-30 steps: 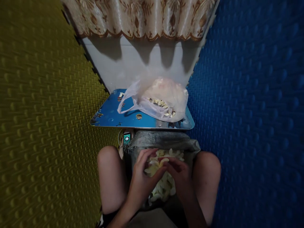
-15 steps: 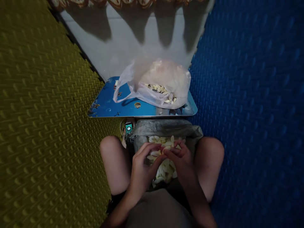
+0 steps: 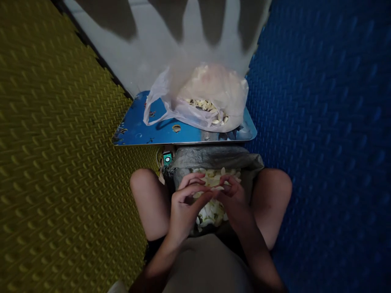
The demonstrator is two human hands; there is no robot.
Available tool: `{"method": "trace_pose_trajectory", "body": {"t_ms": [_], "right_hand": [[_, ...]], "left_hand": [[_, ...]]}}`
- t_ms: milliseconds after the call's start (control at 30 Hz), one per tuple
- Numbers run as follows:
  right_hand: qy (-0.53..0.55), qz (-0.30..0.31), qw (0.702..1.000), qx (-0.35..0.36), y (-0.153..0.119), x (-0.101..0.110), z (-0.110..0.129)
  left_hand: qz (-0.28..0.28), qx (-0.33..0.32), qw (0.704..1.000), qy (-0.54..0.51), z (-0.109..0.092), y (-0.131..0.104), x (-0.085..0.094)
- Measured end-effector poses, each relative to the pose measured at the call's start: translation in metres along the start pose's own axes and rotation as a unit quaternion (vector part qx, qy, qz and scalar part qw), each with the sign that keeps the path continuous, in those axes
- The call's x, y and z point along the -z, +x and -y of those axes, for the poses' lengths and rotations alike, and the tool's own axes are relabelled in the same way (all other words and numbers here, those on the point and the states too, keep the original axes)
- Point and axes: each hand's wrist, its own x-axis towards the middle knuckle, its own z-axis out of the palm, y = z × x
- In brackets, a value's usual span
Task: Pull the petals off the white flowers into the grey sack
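My left hand [image 3: 185,203] and my right hand [image 3: 235,199] meet fingertip to fingertip above an open grey sack [image 3: 214,156] between my knees. Thumbs and forefingers are pinched together on a small pale, flat, seed-like piece [image 3: 217,189], partly covered by the fingers. The other fingers are curled loosely. Below the hands, the sack holds a heap of whitish, petal-shaped pieces [image 3: 212,213]; their exact kind is unclear. Beyond it, a white plastic bag [image 3: 226,85] lies on its side, with small pale seed-like pieces [image 3: 203,105] showing in its opening.
The bag rests on a low blue printed tabletop [image 3: 137,130], its near edge just past the sack. A lit green-screened device [image 3: 167,158] with a cord sits below that edge. A yellow textured mat [image 3: 61,162] stands left, a blue one [image 3: 330,154] right, a pale wall [image 3: 159,49] behind.
The view has tipped slightly down, so the table and bag appear higher. Both hands stay together above the sack; the left fingers have lifted and spread a little, and the pinched piece shows differently.
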Motion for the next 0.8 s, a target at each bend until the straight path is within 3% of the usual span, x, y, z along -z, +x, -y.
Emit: {"method": "trace_pose_trajectory", "body": {"t_ms": [133, 233, 333, 467, 533, 600, 700, 800], "right_hand": [[-0.014, 0.006, 1.000, 0.005, 0.000, -0.006, -0.005], [0.012, -0.079, 0.995, 0.067, 0.002, -0.007, -0.003], [0.035, -0.141, 0.982, 0.117, 0.006, 0.006, 0.008], [0.013, -0.167, 0.979, 0.115, 0.003, 0.025, 0.025], [-0.001, -0.161, 0.982, 0.103, -0.002, 0.027, 0.028], [-0.011, -0.147, 0.985, 0.089, -0.007, 0.023, 0.028], [-0.021, -0.125, 0.989, 0.073, -0.010, 0.017, 0.024], [-0.002, -0.083, 0.994, 0.072, -0.007, 0.015, 0.020]], "left_hand": [[-0.084, 0.008, 0.996, -0.041, 0.005, -0.005, -0.004], [-0.142, -0.001, 0.983, -0.119, 0.009, -0.004, 0.003], [-0.176, 0.009, 0.966, -0.191, 0.011, 0.000, 0.016], [-0.165, 0.068, 0.965, -0.190, 0.012, 0.004, 0.025], [-0.162, 0.074, 0.975, -0.130, 0.013, 0.005, 0.022], [-0.110, 0.056, 0.992, -0.003, 0.012, 0.006, 0.017], [-0.014, 0.004, 0.985, 0.170, 0.009, 0.008, 0.010], [-0.001, -0.033, 0.983, 0.180, -0.001, 0.006, 0.001]]}}
